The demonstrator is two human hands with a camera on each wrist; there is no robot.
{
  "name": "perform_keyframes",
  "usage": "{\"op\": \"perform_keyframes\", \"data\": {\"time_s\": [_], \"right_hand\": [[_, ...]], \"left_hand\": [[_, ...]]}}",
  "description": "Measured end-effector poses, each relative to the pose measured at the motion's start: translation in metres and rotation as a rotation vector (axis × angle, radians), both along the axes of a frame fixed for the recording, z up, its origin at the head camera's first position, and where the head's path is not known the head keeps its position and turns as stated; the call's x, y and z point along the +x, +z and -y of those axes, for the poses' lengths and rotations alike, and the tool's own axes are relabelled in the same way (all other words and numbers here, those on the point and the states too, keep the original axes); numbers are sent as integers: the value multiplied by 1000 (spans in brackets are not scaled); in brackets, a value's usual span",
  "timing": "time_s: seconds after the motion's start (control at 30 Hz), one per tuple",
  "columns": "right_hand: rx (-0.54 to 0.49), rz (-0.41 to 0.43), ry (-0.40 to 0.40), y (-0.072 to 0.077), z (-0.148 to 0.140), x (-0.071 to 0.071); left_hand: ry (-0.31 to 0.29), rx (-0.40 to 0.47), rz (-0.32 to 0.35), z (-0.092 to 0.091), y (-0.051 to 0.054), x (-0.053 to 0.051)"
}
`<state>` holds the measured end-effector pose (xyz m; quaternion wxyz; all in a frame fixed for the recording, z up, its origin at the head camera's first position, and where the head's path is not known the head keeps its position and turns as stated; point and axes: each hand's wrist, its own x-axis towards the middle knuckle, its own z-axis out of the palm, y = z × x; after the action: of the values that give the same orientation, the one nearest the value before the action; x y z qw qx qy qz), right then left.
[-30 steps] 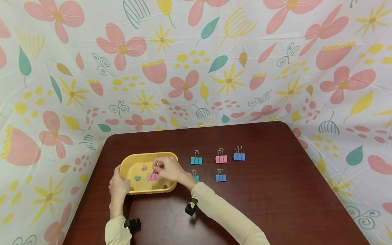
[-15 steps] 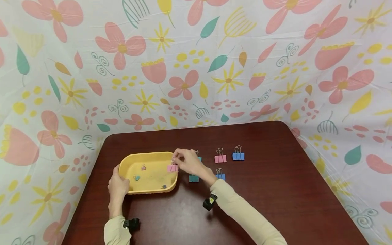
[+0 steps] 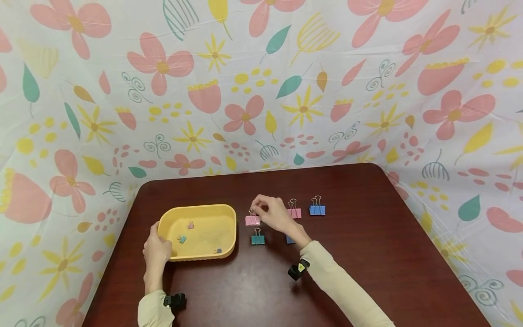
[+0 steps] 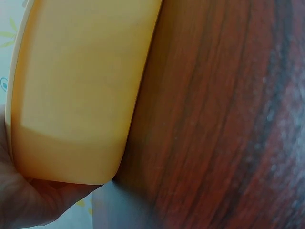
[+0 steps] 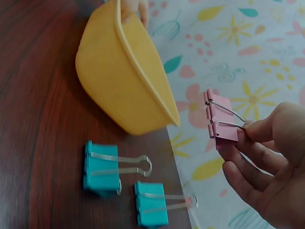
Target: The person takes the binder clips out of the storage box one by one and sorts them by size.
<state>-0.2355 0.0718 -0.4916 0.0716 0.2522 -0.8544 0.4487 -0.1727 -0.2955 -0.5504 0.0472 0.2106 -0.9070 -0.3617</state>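
My right hand (image 3: 273,213) pinches a pink binder clip (image 3: 252,220) by its wire handles, just right of the yellow bin (image 3: 196,207). In the right wrist view the same pink binder clip (image 5: 221,117) hangs between thumb and fingers, above two teal binder clips (image 5: 102,167) on the table. At the bin's left end my left hand (image 3: 157,250) grips the rim, thumb over the edge. Inside lie three small binder clips: one pink (image 3: 190,225), one teal (image 3: 181,239) and one dark blue (image 3: 218,251).
A front teal binder clip (image 3: 258,240) stands right of the bin; the held clip and hand cover the one behind. Farther right stand another pink binder clip (image 3: 295,213), a blue one (image 3: 317,210) and a blue one (image 3: 290,239) mostly behind my right wrist. Floral cloth (image 3: 245,136) hangs behind.
My right hand has lifted the pink binder clip out of the bin and carried it right, past the rim, over the table. The left hand stays on the bin.
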Motion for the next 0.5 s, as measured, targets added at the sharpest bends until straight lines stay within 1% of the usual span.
{"op": "perform_keyframes", "data": {"time_s": [0.13, 0.37, 0.5], "right_hand": [[11, -6, -37, -2, -18, 2], [19, 44, -89, -5, -57, 5], [32, 38, -127, -9, -80, 10]], "left_hand": [[2, -3, -2, 1, 0, 1], [7, -3, 6, 1, 0, 0], [4, 2, 1, -1, 1, 0]]}}
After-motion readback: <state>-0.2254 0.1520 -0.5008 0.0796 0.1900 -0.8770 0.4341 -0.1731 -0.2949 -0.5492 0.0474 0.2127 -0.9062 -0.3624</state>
